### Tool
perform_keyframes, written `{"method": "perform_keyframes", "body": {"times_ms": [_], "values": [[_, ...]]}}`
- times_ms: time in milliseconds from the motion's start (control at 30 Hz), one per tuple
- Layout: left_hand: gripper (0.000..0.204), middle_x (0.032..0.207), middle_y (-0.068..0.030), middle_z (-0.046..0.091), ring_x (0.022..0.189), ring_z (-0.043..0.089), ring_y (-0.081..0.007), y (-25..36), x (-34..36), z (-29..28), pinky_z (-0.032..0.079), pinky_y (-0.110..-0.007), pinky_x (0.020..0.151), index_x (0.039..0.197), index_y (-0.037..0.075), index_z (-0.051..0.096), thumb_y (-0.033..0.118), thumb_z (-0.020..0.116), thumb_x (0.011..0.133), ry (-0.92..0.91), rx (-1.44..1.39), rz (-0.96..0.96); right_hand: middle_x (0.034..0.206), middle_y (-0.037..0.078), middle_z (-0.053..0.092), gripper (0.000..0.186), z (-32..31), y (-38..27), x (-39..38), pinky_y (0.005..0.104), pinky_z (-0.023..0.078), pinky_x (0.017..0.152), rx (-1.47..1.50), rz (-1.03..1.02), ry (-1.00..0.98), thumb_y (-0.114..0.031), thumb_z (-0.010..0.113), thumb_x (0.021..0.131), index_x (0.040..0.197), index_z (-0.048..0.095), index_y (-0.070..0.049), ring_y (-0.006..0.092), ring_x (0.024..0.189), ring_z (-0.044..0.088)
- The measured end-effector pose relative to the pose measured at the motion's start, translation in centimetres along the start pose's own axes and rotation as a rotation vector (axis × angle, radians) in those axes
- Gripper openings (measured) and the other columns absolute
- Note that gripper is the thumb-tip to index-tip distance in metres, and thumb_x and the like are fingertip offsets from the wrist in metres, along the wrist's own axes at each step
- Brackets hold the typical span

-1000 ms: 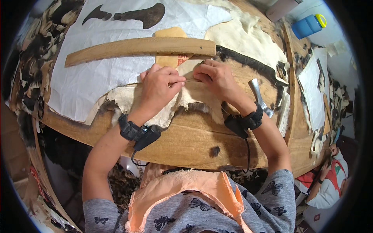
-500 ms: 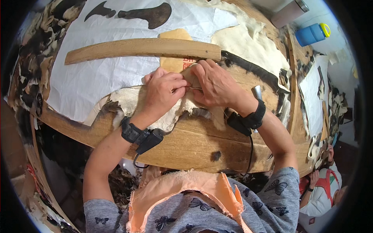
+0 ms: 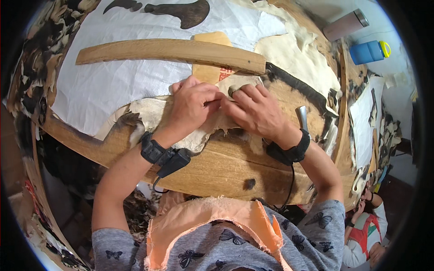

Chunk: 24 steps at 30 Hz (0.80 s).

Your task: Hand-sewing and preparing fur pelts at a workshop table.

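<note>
Cream hide (image 3: 210, 124) lies on the wooden table (image 3: 217, 174), beneath both hands, partly over the edge of the white sheet (image 3: 122, 83). The left hand (image 3: 192, 106) pinches the hide between thumb and closely bent fingers. The right hand (image 3: 257, 110) sits just beside it, fingers curled narrow over the hide; what they grip is hidden, so it cannot be told. A curved wooden strip (image 3: 167, 49) rests beyond the hands. A metal tool (image 3: 302, 118) lies near the right wrist.
</note>
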<state>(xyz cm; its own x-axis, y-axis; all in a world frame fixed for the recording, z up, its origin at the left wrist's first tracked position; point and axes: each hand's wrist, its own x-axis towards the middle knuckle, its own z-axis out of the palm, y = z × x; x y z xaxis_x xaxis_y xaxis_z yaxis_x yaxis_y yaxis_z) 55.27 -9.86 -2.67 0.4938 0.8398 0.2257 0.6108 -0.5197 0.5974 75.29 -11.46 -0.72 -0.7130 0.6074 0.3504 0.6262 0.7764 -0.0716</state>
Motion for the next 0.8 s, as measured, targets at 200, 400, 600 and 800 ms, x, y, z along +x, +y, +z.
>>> {"method": "perform_keyframes", "body": {"times_ms": [200,400,600,800], "values": [[0.011,0.092,0.0095,0.065,0.088,0.052,-0.0146,0.0,0.0,0.1,0.032,-0.032,0.082,0.084,0.02,0.071,0.019,0.067,0.074,0.029,-0.033,0.0,0.084,0.003,0.049,0.015,-0.1,-0.8,0.4,0.0307,0.041,0.068,0.162,-0.147,0.061,-0.019,0.056,0.072,0.082,0.059,-0.009,0.0186,0.085,0.048],[0.013,0.09,0.0113,0.061,0.089,0.049,-0.0133,0.6,0.1,0.1,0.031,-0.035,0.083,0.087,0.026,0.072,0.023,0.064,0.077,-0.02,0.019,-0.026,0.08,0.006,0.047,0.025,-2.9,-4.3,-2.0,0.0326,0.046,0.06,0.348,0.056,0.059,-0.011,0.055,0.07,0.094,0.055,-0.007,0.0227,0.071,0.051],[0.015,0.085,0.0121,0.058,0.088,0.047,-0.0127,0.8,0.1,0.1,0.029,-0.033,0.083,0.09,0.029,0.073,0.025,0.064,0.078,-0.076,0.091,-0.03,0.07,0.006,0.044,0.031,-4.5,-7.1,-2.5,0.0327,0.045,0.054,0.555,0.181,0.12,-0.008,0.054,0.071,0.102,0.054,-0.008,0.0218,0.063,0.052],[0.014,0.086,0.0117,0.058,0.087,0.046,-0.0129,0.9,0.1,0.1,0.029,-0.033,0.083,0.089,0.029,0.072,0.024,0.065,0.077,-0.061,0.07,-0.034,0.065,0.003,0.041,0.026,-5.5,-7.9,-2.2,0.0293,0.041,0.047,0.628,0.071,0.302,-0.012,0.06,0.07,0.095,0.056,-0.006,0.0177,0.055,0.049]]}}
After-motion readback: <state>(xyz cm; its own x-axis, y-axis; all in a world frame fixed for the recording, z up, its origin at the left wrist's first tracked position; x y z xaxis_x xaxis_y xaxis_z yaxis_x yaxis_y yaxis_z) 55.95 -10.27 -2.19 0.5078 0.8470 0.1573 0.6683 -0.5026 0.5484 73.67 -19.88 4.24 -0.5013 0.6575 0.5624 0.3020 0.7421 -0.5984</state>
